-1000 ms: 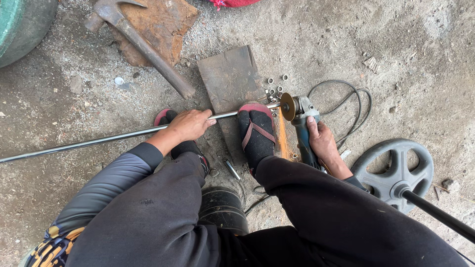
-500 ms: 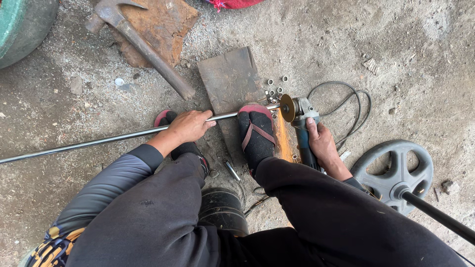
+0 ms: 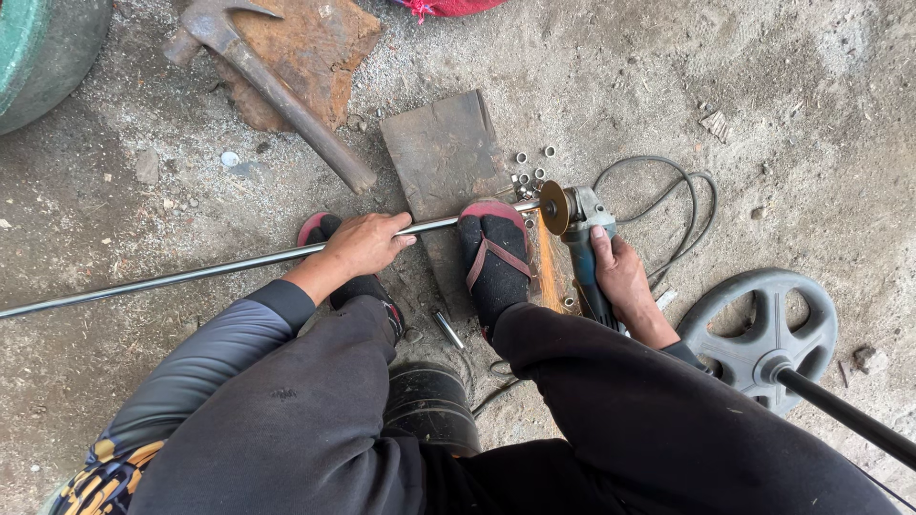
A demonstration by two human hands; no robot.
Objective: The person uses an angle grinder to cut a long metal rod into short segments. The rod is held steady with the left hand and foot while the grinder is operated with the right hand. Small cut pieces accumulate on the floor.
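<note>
A long thin metal rod (image 3: pixel 172 278) lies across the concrete floor from the left edge to the middle. My left hand (image 3: pixel 361 244) grips it near my left foot. My right foot (image 3: pixel 494 257), in a black sock and red sandal, presses the rod down on a flat metal plate (image 3: pixel 441 153). My right hand (image 3: pixel 622 278) holds the body of an angle grinder (image 3: pixel 578 229). Its disc (image 3: pixel 553 207) meets the rod's right end, and orange sparks (image 3: pixel 547 272) stream toward me. Several small cut metal rings (image 3: pixel 534 164) lie just beyond the disc.
A large rusty hammer (image 3: pixel 277 91) rests on a rusty slab (image 3: pixel 324 48) at the top. A green drum (image 3: pixel 43 52) stands top left. The grinder's black cable (image 3: pixel 668 205) loops to the right. A grey spoked wheel on a dark bar (image 3: pixel 763 334) lies at the right. I sit on a black cylinder (image 3: pixel 434 405).
Orange sparks now stream from the disc at the rod's end; earlier there were none. Both hands and the rod stay in place.
</note>
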